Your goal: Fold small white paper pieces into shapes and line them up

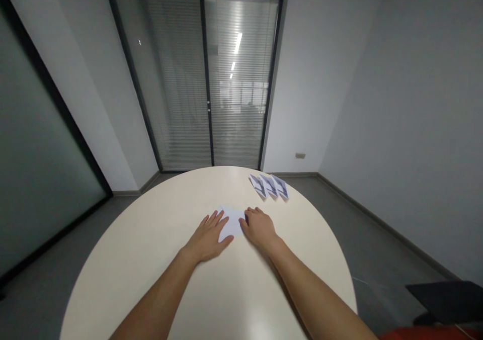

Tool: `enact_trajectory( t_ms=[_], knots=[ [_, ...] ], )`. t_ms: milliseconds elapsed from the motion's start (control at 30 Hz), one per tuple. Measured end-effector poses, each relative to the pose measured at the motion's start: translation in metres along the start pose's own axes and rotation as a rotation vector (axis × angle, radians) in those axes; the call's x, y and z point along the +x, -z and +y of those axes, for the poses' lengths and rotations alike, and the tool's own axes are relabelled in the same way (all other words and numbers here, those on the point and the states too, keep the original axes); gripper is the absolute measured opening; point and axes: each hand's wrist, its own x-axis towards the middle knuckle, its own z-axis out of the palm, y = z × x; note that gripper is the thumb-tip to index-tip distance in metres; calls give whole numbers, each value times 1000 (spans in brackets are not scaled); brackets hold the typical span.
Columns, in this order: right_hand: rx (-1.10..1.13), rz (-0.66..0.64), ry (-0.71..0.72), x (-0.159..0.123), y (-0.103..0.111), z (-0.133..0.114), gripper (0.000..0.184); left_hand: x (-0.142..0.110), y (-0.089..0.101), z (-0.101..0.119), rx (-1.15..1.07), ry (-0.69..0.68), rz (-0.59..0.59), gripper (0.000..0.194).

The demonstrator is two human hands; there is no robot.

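A small sheet of white paper (233,222) lies on the round cream table (151,249) between my hands. My left hand (208,237) rests flat over the paper's left side, fingers spread and thumb stretched toward the middle. At the right edge of the sheet, my right hand (260,228) is closed, its fingers curled and its thumb against the paper. The curled fingers hide that edge, so how it is folded or gripped there cannot be seen in full.
Three folded papers (269,186) with grey-blue printing stand in an overlapping row near the table's far right edge. Beyond the table are a glass door with blinds (241,129) and a wall socket (300,156). A dark chair-like object (449,300) is at lower right.
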Motion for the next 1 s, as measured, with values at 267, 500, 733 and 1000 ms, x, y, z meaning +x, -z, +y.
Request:
enact_trajectory(
  t_ms=[267,500,733,1000],
  knots=[
    [-83,57,19,3,9,-5,43,4,-3,6,109,17,209,50],
    [94,-12,410,5,7,-1,40,9,-11,-3,140,84,256,48],
    [289,57,326,11,-14,14,28,10,-13,-15,36,21,193,50],
    [418,112,332,21,-38,39,41,8,-17,-19,-123,-99,208,43]
  ],
)
